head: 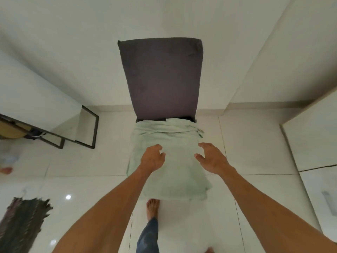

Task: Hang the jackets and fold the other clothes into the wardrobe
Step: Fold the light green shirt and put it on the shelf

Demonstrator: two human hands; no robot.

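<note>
A pale green garment lies folded over the seat of a chair, hanging a little past the seat's front edge. The chair's dark purple-grey backrest stands upright behind it. My left hand hovers over the cloth's left part with fingers loosely curled, holding nothing. My right hand is spread over the cloth's right edge, fingers relaxed and apart. Whether either hand touches the cloth I cannot tell.
White tiled floor surrounds the chair. A black metal frame leans at the left wall. A dark striped rug lies at the lower left. White cabinet fronts stand on the right. My bare foot is under the seat's front.
</note>
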